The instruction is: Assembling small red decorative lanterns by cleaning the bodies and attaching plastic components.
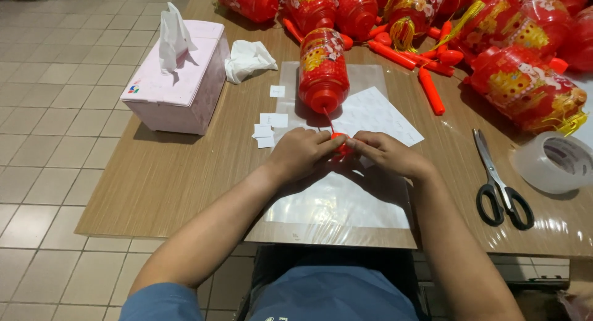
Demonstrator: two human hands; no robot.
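You are pinching the small red cap (340, 144) between both hands' fingers (333, 142); keep the string (327, 120) to the red lantern (322, 69) slack while working.

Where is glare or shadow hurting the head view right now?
Head view: glare streaks the clear plastic sheet near the table edge and the wrapped lanterns; the left hand and right hand cast soft shadow over the small red piece; focus is sharp, edges slightly bowed.
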